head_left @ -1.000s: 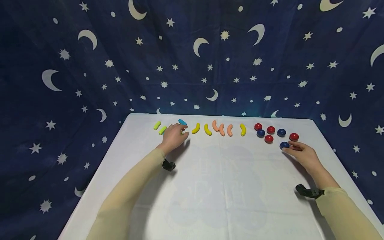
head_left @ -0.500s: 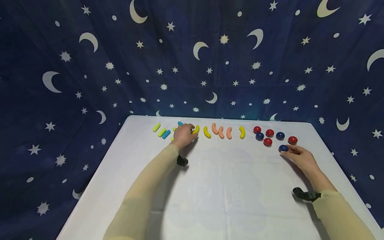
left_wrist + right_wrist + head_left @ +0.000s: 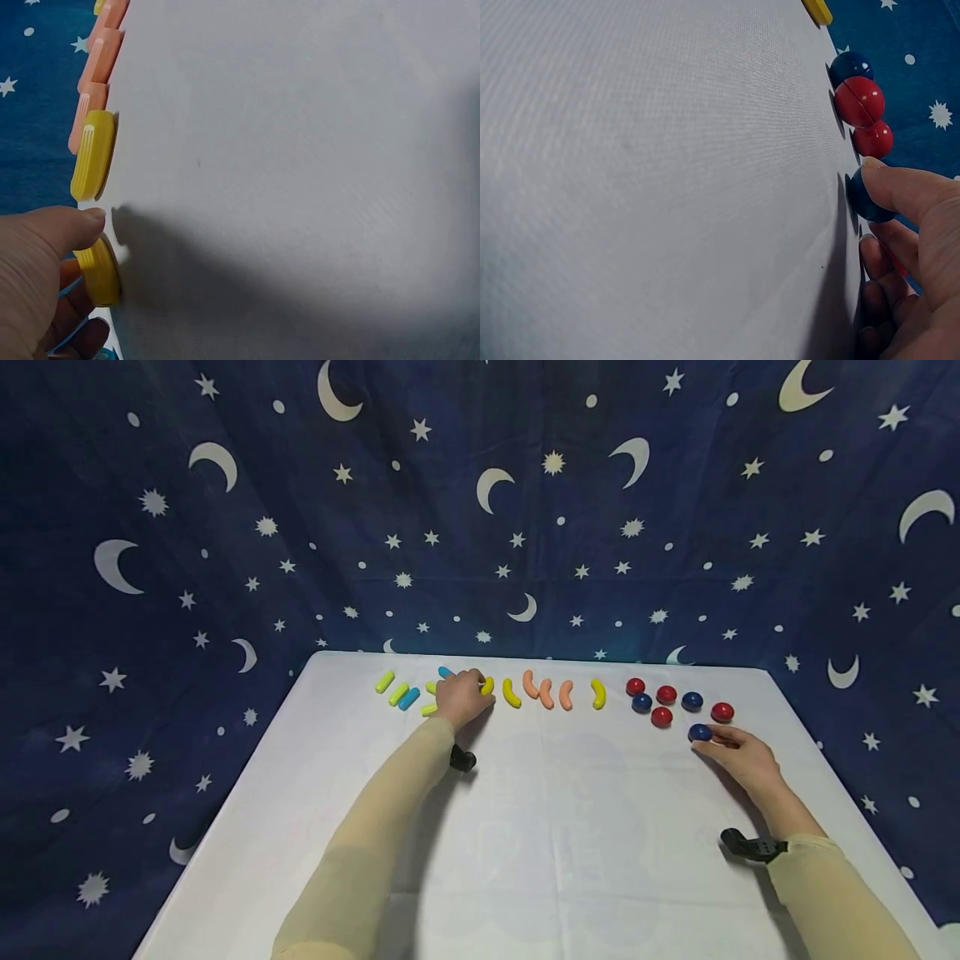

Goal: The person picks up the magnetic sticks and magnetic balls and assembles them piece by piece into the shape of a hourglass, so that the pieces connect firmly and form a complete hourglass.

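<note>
My left hand is at the back of the table, its thumb and fingers around a yellow banana-shaped piece, pinching it. Part of this piece hides behind the thumb. A second yellow banana-shaped piece lies just beyond the thumb tip. Over on the right, my right hand pinches a glossy dark blue ball between thumb and fingers. Close by, a red ball and another blue ball rest on the white table.
Lime green sticks and blue sticks lie left of and partly behind the left hand. Several salmon curved pieces and a yellow one follow to the right. More red balls sit behind. A starry blue cloth surrounds the table.
My left hand has moved right, from beside the green and blue sticks to the leftmost yellow banana-shaped piece. My right hand keeps its pinch on the blue ball.
</note>
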Demonstrator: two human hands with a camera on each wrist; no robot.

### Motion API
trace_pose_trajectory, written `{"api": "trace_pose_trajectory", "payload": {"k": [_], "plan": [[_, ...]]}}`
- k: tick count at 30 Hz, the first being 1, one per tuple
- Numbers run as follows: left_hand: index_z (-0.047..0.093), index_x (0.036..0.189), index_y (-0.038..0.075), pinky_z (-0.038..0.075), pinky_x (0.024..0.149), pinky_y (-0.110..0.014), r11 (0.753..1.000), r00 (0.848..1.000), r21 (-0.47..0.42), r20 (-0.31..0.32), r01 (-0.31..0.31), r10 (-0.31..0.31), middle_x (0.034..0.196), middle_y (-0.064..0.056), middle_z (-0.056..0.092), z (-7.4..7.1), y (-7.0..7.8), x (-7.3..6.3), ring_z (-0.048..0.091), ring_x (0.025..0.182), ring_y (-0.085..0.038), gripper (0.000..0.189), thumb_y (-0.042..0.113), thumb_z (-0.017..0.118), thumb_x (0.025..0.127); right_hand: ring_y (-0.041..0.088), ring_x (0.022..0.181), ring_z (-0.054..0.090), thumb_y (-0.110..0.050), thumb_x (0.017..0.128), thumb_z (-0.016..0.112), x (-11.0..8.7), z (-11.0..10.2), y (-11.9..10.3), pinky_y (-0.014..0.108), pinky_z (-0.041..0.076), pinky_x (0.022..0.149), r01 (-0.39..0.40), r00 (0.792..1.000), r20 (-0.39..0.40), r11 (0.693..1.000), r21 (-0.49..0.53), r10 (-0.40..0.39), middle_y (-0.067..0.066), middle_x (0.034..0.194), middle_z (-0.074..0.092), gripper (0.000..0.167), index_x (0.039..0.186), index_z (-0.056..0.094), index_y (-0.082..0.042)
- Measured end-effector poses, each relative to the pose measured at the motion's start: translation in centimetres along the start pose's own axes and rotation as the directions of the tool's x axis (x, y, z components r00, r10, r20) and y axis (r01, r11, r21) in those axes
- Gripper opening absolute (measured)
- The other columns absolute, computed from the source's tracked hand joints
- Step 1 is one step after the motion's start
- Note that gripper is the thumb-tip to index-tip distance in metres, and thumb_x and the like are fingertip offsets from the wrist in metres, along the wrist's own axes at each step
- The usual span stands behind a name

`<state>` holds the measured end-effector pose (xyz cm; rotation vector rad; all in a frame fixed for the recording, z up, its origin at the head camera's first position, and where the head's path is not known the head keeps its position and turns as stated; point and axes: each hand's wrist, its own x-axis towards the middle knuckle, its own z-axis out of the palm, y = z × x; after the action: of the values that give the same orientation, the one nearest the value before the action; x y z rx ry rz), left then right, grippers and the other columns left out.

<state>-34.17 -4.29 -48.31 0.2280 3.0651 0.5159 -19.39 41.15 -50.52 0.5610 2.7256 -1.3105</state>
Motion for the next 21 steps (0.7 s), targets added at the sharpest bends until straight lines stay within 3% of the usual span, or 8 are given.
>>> {"api": "trace_pose_trajectory", "payload": {"k": [11,17,21], "plan": [[0.066,0.127,0.012,0.045,0.094,-0.047,0.999,1.000,0.049,0.002,-0.016,0.016,0.115,-0.006,0.071,0.2,-0.2,-0.1,0.062,0.102,-0.029,0.040,0.033,0.075,0.094,0.056,0.141,0.028,-0.057,0.095,0.066,0.0,0.1,0.0,0.069,0.026,0.111,-0.002,1.000,0.007,1.000,-0.020,0.002,0.035,0.152,0.036,0.090,0.155,0.036,0.004],[0.064,0.131,0.013,0.047,0.092,-0.047,0.994,0.996,0.065,0.030,-0.087,0.086,0.118,-0.005,0.071,-0.1,-0.6,-0.8,0.066,0.104,-0.028,0.045,0.032,0.077,0.093,0.057,0.141,0.027,-0.058,0.095,0.065,0.2,-0.1,0.2,0.071,0.026,0.109,0.015,1.000,0.007,0.999,-0.044,-0.014,0.035,0.153,0.035,0.090,0.154,0.037,0.004],[0.062,0.135,0.012,0.051,0.088,-0.045,0.987,0.986,0.035,0.065,-0.156,0.154,0.115,-0.006,0.072,-0.5,-0.9,-2.3,0.067,0.101,-0.027,0.049,0.030,0.078,0.092,0.058,0.140,0.028,-0.059,0.095,0.064,0.3,-0.2,0.2,0.072,0.026,0.108,0.021,1.000,0.002,0.997,-0.071,-0.021,0.036,0.152,0.036,0.090,0.153,0.038,0.004]]}}
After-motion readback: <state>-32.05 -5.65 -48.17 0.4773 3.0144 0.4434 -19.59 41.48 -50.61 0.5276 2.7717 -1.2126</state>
